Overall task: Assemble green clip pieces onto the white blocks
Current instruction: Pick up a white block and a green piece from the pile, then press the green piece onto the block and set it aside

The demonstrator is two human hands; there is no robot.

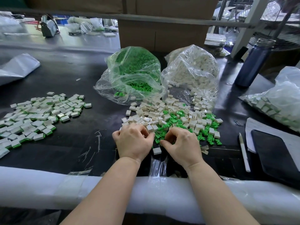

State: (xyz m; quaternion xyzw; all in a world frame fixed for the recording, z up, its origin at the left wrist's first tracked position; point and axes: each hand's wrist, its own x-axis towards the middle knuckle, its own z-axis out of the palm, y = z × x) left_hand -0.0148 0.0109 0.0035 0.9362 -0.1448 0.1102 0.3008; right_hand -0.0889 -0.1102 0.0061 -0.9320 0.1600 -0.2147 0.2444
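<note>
You are working at the near edge of the black table (68, 75), with both hands down at the front fringe of the mixed heap of loose parts (175, 117). Your left hand (133, 142) is curling its fingers toward the white blocks (151, 127) lying just past its fingertips, and your right hand (181, 143) is curling over the green clip pieces (158, 138) spread just beyond and left of its thumb. Both sets of fingers are bent tight, but whether either is actually pinching a part I cannot tell, because the fingertips are tucked under the knuckles. One single white block (157, 150) is lying in the gap between your hands, closer to you than the heap, about equally near both hands; its long side is running roughly along the table's near edge. The clips are too small and jumbled to read their long axes. The finished pile (37, 114) is lying well apart toward the table's left edge, running out of view there.
</note>
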